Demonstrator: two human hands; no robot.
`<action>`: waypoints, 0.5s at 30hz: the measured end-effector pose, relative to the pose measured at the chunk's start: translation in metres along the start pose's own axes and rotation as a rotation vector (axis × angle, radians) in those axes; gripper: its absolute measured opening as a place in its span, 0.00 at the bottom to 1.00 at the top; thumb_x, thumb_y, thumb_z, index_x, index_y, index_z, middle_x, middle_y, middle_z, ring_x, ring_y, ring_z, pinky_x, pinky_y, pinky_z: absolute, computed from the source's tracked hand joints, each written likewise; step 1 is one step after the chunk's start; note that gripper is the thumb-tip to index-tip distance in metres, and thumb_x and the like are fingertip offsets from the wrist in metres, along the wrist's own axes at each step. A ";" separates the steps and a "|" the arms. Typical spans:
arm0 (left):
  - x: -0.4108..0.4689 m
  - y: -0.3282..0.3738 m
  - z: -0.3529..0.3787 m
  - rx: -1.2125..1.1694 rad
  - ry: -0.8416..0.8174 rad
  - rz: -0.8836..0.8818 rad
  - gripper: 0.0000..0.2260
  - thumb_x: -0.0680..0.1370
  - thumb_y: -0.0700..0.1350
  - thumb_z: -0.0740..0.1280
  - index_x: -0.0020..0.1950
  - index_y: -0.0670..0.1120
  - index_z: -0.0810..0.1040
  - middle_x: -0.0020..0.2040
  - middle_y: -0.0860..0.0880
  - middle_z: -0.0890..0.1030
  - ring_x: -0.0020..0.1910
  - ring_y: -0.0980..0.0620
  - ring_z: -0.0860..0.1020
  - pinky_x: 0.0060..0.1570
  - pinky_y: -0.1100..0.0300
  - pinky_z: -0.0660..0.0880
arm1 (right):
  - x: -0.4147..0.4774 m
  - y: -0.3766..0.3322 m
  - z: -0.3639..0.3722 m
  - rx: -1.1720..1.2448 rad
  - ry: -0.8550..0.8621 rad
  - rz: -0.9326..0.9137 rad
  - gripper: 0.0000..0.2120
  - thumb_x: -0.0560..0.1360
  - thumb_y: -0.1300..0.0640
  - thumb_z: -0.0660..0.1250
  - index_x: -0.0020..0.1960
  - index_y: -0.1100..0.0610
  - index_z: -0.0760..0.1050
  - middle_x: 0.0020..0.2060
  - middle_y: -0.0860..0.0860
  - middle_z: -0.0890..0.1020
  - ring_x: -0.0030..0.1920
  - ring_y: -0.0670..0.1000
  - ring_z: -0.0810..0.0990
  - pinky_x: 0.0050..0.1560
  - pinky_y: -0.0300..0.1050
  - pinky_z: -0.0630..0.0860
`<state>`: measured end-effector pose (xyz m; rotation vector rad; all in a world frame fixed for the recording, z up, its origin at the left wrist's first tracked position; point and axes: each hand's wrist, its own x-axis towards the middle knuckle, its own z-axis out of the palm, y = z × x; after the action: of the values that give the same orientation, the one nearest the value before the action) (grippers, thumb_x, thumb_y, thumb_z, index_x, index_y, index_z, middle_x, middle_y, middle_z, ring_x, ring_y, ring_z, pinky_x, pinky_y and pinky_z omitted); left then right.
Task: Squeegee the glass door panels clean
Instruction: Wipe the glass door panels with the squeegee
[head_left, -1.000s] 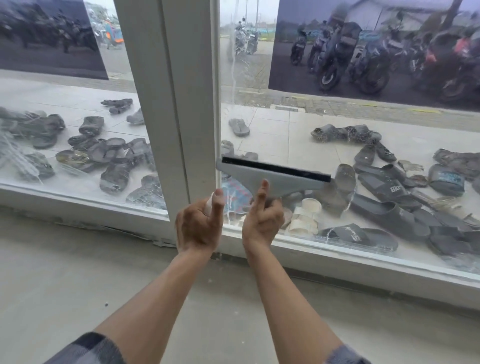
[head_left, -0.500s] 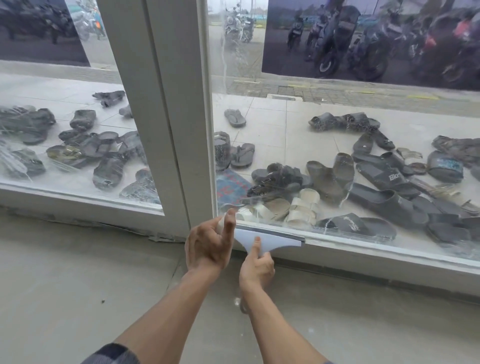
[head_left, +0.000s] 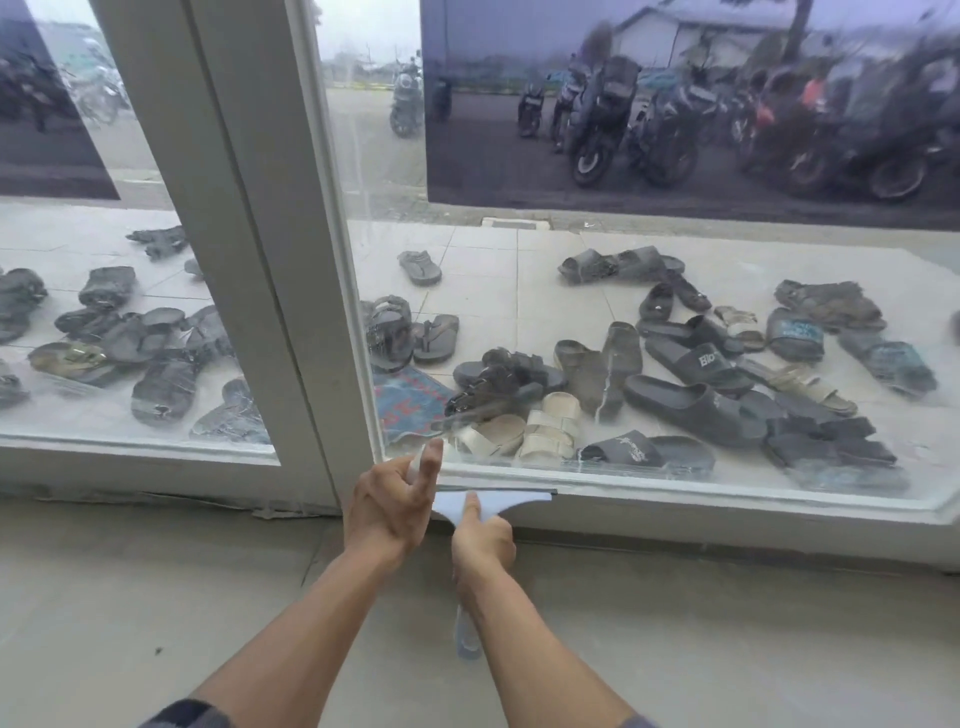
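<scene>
Gripping the squeegee (head_left: 498, 502) in our right hand (head_left: 483, 540), we hold its blade at the glass panel's (head_left: 571, 291) bottom edge. Our left hand (head_left: 389, 504) pinches a pale thing (head_left: 414, 463).

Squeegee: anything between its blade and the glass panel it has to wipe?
Nothing is on the glass panel itself; the sandals lie outside, behind it. The squeegee, gripped by the right hand, sits against the bottom frame. Only the left hand, holding a white object, crowds the blade's left end at the panel's lower corner.
</scene>
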<state>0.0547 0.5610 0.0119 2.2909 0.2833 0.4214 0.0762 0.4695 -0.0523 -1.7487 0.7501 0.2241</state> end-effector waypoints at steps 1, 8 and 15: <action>0.000 0.004 0.002 0.002 -0.026 0.010 0.31 0.74 0.73 0.49 0.30 0.46 0.60 0.25 0.52 0.68 0.29 0.48 0.70 0.33 0.54 0.66 | -0.003 0.004 -0.012 -0.060 -0.001 -0.017 0.27 0.80 0.39 0.56 0.58 0.62 0.76 0.56 0.59 0.81 0.57 0.60 0.79 0.57 0.48 0.75; -0.013 0.050 0.037 0.004 -0.378 0.124 0.22 0.82 0.61 0.49 0.53 0.46 0.73 0.51 0.43 0.80 0.54 0.41 0.77 0.54 0.48 0.72 | 0.003 0.012 -0.120 -0.424 -0.065 -0.161 0.26 0.75 0.42 0.61 0.63 0.62 0.75 0.59 0.58 0.80 0.60 0.59 0.78 0.57 0.44 0.75; -0.033 0.130 0.096 0.122 -0.531 0.363 0.19 0.84 0.55 0.56 0.59 0.41 0.75 0.56 0.42 0.77 0.58 0.40 0.75 0.60 0.46 0.70 | 0.017 -0.023 -0.263 -0.582 0.023 -0.221 0.20 0.70 0.50 0.64 0.57 0.61 0.76 0.52 0.58 0.82 0.43 0.56 0.83 0.32 0.38 0.77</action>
<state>0.0704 0.3984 0.0384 2.4762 -0.3852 -0.0412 0.0442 0.2238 0.0418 -2.3712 0.5276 0.2911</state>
